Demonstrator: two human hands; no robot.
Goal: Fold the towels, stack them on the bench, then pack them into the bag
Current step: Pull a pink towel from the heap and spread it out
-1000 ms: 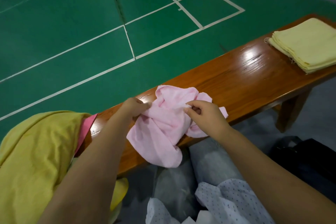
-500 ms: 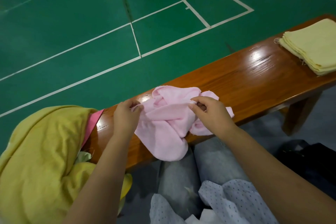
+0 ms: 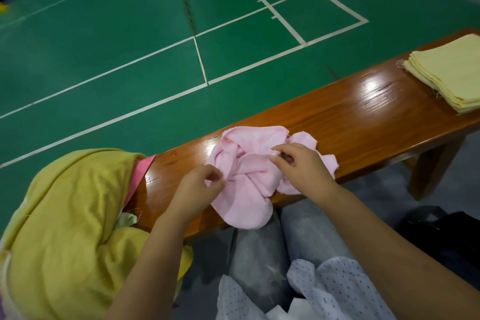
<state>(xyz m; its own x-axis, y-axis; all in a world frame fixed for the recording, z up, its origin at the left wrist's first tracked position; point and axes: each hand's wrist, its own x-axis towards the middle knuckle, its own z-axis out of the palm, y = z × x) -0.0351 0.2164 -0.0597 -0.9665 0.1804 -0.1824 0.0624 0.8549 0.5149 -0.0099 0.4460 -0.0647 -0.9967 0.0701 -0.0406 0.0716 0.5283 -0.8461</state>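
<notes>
Green court floor behind a glossy wooden tabletop (image 3: 350,122). Crumpled pink towel (image 3: 249,176) at near edge, drooping lower than a second ago. Left hand (image 3: 200,184) now pinching its left side, right hand (image 3: 298,163) pinching the top. Unfolding underway. Folded yellow stack (image 3: 446,73) far right.

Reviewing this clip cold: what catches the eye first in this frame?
A crumpled pink towel lies on the glossy wooden bench, one part hanging over its near edge, with the left hand and right hand both pinching it. At the bench's far right end sits a neat stack of folded yellow towels; a big yellow bag slumps at the lower left.
</notes>
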